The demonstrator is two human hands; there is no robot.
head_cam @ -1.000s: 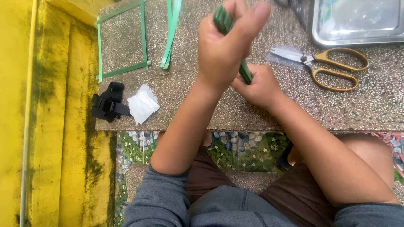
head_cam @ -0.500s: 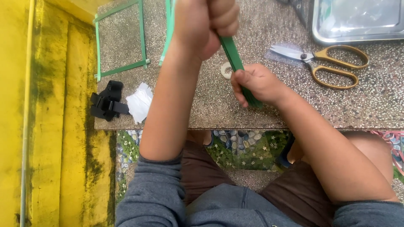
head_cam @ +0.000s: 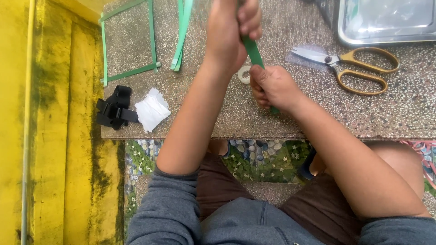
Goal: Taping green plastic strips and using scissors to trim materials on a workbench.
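Speckled stone tabletop [head_cam: 218, 113], both hands gripping a green strip [head_cam: 252, 52].
Strip slants up-left to down-right between fists: left hand [head_cam: 231, 31] clenched on its upper end, right hand [head_cam: 272, 86] clenched lower; scissors [head_cam: 349, 66] right of them.

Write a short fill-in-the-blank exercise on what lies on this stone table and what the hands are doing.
1. Both hands, left hand and right hand, grip one ____ strip.
2. The scissors have ____ handles.
3. The white packet lies beside a ____ strap clip.
4. The metal tray sits just beyond the ____.

Missing words: green; gold; black; scissors
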